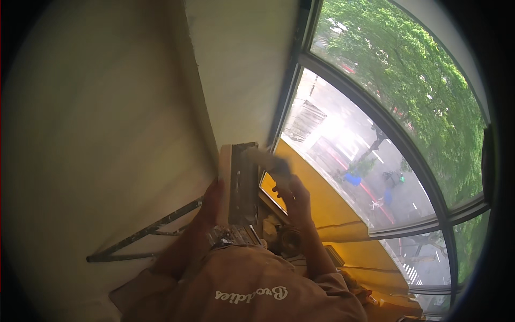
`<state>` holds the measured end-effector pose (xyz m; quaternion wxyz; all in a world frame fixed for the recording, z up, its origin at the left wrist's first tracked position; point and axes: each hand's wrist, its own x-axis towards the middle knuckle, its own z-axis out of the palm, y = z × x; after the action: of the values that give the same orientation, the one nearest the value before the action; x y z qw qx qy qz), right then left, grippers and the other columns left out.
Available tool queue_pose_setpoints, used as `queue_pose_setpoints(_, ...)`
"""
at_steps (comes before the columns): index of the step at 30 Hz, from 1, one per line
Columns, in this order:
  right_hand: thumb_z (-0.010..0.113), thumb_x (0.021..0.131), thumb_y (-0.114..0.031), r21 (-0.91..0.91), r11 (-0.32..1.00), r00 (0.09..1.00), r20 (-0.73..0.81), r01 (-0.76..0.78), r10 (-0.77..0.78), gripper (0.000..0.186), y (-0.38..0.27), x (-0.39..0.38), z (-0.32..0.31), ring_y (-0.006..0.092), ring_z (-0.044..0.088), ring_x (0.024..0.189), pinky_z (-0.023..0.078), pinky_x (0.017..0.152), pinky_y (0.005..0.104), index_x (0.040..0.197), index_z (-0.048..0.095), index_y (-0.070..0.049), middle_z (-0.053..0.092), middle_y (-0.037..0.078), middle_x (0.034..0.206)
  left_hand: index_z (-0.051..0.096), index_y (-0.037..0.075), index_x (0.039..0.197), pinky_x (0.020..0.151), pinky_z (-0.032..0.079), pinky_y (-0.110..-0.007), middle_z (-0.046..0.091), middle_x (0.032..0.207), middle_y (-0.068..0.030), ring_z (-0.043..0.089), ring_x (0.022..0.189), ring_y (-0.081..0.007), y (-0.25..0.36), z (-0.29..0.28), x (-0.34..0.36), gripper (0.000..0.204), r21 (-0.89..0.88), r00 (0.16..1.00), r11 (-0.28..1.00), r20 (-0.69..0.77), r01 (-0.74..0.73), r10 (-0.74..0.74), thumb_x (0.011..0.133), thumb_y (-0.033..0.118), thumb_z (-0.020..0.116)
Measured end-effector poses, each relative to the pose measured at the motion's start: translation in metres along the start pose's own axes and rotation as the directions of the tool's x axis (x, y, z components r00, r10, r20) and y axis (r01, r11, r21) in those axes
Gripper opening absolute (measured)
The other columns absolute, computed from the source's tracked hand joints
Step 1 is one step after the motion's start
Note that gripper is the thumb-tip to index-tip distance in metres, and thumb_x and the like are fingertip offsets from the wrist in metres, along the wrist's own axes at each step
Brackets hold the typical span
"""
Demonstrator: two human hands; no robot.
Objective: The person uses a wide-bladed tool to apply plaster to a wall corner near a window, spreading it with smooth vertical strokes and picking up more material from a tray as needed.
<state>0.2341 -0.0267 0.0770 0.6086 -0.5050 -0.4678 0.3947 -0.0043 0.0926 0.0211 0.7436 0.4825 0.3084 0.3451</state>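
My left hand [213, 201] is closed on the left side of a long, board-like tool [244, 188] held upright in front of my chest. One long edge of it is pale, and its broad face is dark with whitish specks. In my right hand [295, 199] is a small hand tool [273, 163] with a dark middle part and a pale end. Motion smears it, so its exact kind cannot be told. That pale end is at the upper right of the board-like tool; whether they touch is unclear.
A pale wall [118, 123] with a vertical corner rises at my left. Against it is a dark metal bracket or frame [145, 232]. At right stands a large dark-framed window [370, 102] above a yellow panel [332, 209]. A round container [290, 239] and cluttered items lie below my hands.
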Motion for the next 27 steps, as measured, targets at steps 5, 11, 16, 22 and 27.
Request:
queue_pose_setpoints(5,0.065,0.073,0.007,-0.700,0.446,0.806,0.327,0.557,-0.493,0.060,0.034,0.000,0.013,0.0274,0.066,0.099,0.056,0.079,0.0362,0.126,0.070,-0.020,0.061,0.007,0.135,0.046,0.003,0.142,0.094,0.055,-0.036,0.063,0.124,-0.0132,0.066,0.108,-0.0212,0.044,0.017,-0.004,0.049,-0.284,0.977,0.937,0.004,0.203,-0.211,0.107,0.037,0.044)
queue_pose_setpoints(11,0.066,0.071,0.004,-0.753,0.410,0.835,0.334,0.516,-0.437,0.063,0.076,0.004,-0.003,0.0260,0.066,0.103,0.056,0.081,0.0375,0.129,0.069,-0.021,0.059,0.006,0.138,0.047,0.005,0.142,0.088,0.056,-0.036,0.064,0.120,-0.0101,0.067,0.103,-0.0200,0.023,-0.025,0.007,0.047,-0.210,0.988,0.970,-0.072,0.121,-0.138,0.105,0.034,0.048)
queue_pose_setpoints(16,0.068,0.086,0.003,-0.703,0.628,0.911,0.072,0.335,-0.406,0.042,0.087,0.004,-0.015,0.0272,0.068,0.100,0.056,0.079,0.0357,0.124,0.069,-0.015,0.065,0.011,0.125,0.044,0.005,0.144,0.085,0.055,-0.034,0.062,0.122,-0.0084,0.065,0.106,-0.0182,0.038,-0.031,0.002,0.048,-0.248,0.978,0.964,-0.156,0.094,-0.136,0.106,0.033,0.048)
queue_pose_setpoints(22,0.061,0.098,-0.010,0.285,0.929,0.961,-0.074,-0.236,0.267,0.038,0.037,-0.031,0.005,0.0112,0.063,0.075,0.050,0.065,0.0255,0.133,0.050,-0.001,0.064,0.007,0.102,0.032,0.000,0.153,0.117,0.029,-0.035,0.042,0.150,-0.0129,0.039,0.139,-0.0231,0.018,-0.046,0.021,0.061,0.168,0.834,0.947,-0.449,-0.275,0.322,0.106,0.036,0.048)
queue_pose_setpoints(27,0.059,0.098,-0.009,0.569,0.675,0.873,0.186,-0.471,0.452,0.036,0.023,-0.050,0.041,0.0123,0.062,0.075,0.051,0.063,0.0253,0.132,0.051,0.000,0.064,0.007,0.100,0.032,-0.001,0.151,0.115,0.030,-0.036,0.044,0.147,-0.0143,0.041,0.137,-0.0239,0.016,-0.030,0.025,0.059,0.378,0.761,0.869,-0.444,-0.319,0.472,0.107,0.035,0.046)
